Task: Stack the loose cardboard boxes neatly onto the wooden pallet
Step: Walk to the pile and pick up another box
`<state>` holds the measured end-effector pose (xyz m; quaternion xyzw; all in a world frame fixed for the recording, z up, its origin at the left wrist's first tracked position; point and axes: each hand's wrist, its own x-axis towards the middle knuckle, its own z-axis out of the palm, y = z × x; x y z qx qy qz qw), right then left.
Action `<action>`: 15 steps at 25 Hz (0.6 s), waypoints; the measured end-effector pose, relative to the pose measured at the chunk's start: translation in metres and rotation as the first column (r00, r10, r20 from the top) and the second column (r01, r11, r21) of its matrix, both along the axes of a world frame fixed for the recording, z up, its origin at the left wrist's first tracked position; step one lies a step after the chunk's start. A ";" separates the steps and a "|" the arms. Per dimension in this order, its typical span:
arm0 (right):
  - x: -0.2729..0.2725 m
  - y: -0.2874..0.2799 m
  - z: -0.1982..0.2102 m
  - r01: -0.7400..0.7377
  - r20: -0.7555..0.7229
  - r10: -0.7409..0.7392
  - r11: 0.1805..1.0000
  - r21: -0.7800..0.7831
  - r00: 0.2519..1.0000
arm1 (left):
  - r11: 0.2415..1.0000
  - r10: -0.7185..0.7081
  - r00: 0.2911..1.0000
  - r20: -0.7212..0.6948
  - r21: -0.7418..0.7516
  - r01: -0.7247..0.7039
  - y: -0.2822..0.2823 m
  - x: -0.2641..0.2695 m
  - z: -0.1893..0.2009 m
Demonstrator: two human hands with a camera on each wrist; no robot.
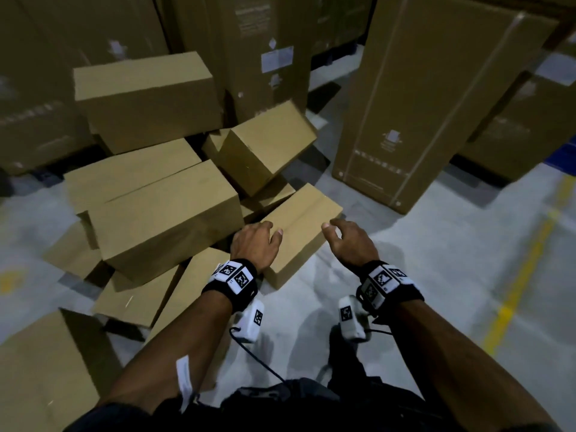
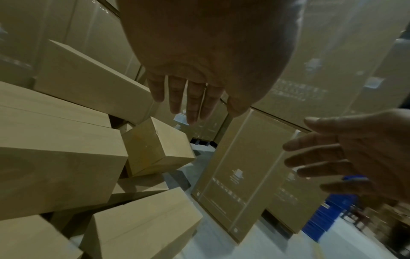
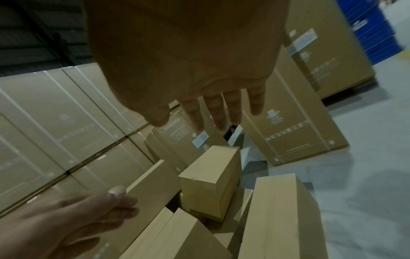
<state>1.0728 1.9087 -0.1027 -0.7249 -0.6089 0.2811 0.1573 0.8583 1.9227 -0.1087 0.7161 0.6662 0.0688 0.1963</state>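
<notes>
A: Room?
B: Dim warehouse. Grey concrete floor (image 1: pixel 436 275) with a yellow line (image 1: pixel 526 269). Tall strapped cartons (image 1: pixel 436 98) standing around, blue crates (image 2: pixel 328 219) far right.
A: Boxes?
B: Loose cardboard boxes (image 1: pixel 162 213) in a jumbled pile on the floor, several tilted, leaning on each other. No pallet in view.
A: Hands?
B: Left hand (image 1: pixel 255 241) lies over the near-left end of a small tilted box (image 1: pixel 299 232) at the pile's edge; fingers look straight, contact unclear. Right hand (image 1: pixel 352 241) just beside its right end, fingers spread, holding nothing.

Dim, motion-blurred frames, wide-angle edge warping
</notes>
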 end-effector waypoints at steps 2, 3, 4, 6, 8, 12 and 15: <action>0.005 0.050 -0.006 -0.072 -0.006 0.072 0.997 -0.002 0.997 | 0.997 0.078 0.997 0.000 -0.014 -0.078 0.031 0.003 -0.011; 0.007 0.076 -0.007 -0.120 0.005 0.120 0.993 -0.016 0.993 | 0.992 0.127 0.992 0.004 -0.018 -0.127 0.047 0.005 -0.016; 0.008 0.098 -0.008 -0.168 0.018 0.169 0.985 -0.028 0.986 | 0.985 0.169 0.986 0.010 -0.021 -0.168 0.060 0.006 -0.018; 0.009 0.144 -0.010 -0.266 0.031 0.268 0.962 -0.052 0.963 | 0.965 0.259 0.966 0.001 -0.032 -0.259 0.084 0.009 -0.019; 0.006 0.192 -0.008 -0.386 0.029 0.388 0.921 -0.055 0.921 | 0.929 0.367 0.930 -0.026 -0.051 -0.368 0.103 0.011 -0.011; -0.016 0.260 -0.009 -0.550 0.032 0.554 0.831 -0.079 0.832 | 0.824 0.562 0.826 -0.033 -0.062 -0.563 0.127 0.004 0.001; -0.046 0.290 -0.014 -0.671 0.041 0.678 0.734 -0.104 0.734 | 0.722 0.689 0.725 -0.012 -0.074 -0.688 0.131 -0.011 -0.001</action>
